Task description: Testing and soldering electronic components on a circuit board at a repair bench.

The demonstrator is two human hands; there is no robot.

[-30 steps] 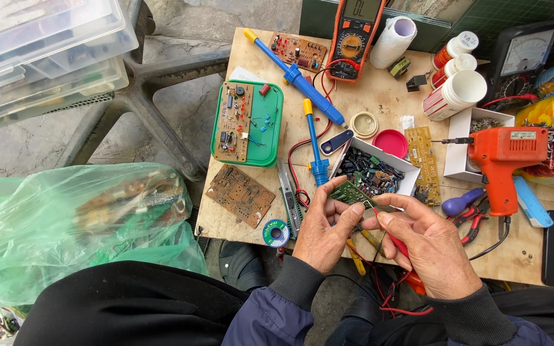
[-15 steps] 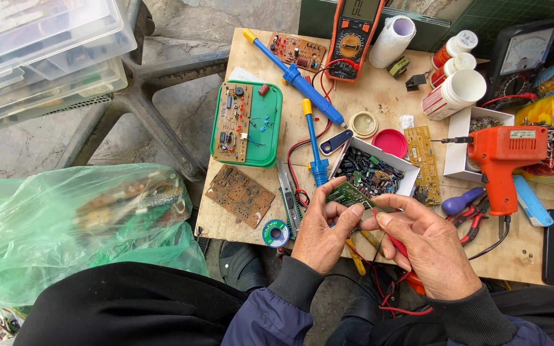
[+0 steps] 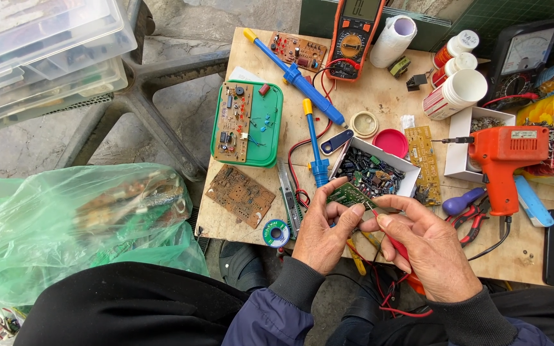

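Over the near edge of the worktop [image 3: 379, 96], the left hand [image 3: 320, 234] pinched a small green circuit board [image 3: 352, 194] steady, just beside the white box of parts [image 3: 373, 173], while the right hand [image 3: 426, 247] gripped a red probe [image 3: 397, 247], fingers closed, close beside it.

Head view, steeply down, close.

You hold a small green circuit board [image 3: 349, 193] pinched in your left hand [image 3: 324, 232], tilted, just above the near edge of the surface [image 3: 379, 90]. Your right hand [image 3: 426, 247] grips a red probe [image 3: 397, 245], its tip touching the board's lower edge.
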